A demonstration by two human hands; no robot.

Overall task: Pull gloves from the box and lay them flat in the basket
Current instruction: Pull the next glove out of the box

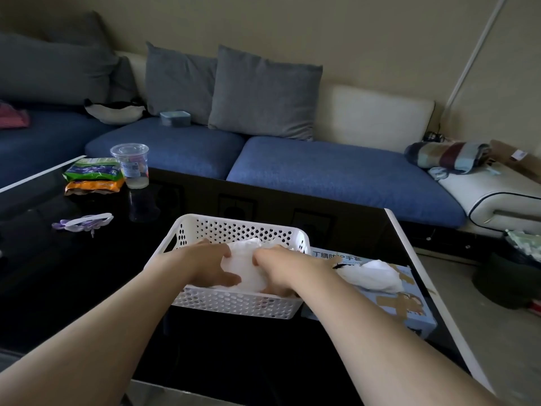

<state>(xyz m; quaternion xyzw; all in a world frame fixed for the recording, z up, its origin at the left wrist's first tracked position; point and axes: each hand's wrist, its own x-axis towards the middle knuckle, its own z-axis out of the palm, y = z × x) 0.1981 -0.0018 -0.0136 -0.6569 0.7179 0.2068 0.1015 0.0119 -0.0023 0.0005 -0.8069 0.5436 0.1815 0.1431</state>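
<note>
A white perforated basket (231,228) stands on the black glass table. Inside it lie white gloves (245,268), partly covered by my hands. My left hand (215,266) rests on the left part of the top glove, thumb and fingers pinching its edge. My right hand (276,272) grips the glove's right part, fingers curled down into the basket. Right of the basket lies the light blue glove box (409,306), with a crumpled white glove (371,273) sticking out of its top opening.
On the table's far left stand a clear plastic cup (133,167), snack packets (92,177) and a purple and white object (83,224). The table's white right edge (421,276) runs close to the box. A blue sofa (322,174) lies behind.
</note>
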